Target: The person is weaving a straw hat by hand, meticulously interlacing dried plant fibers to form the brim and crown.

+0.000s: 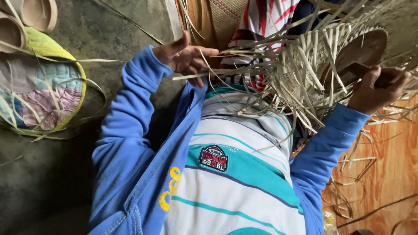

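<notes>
The striped shirt and blue sleeves fill the near view. Beyond, the left hand pinches loose strips, and the right hand grips the hat at far right. Crown looks woven; brim ends hang unwoven.

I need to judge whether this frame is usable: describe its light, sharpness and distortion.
Head view: soft, even daylight with no glare; the floor lies in dim shadow; the woven hat and both hands, left and right, look slightly soft; wide-angle stretch towards the edges.
</notes>
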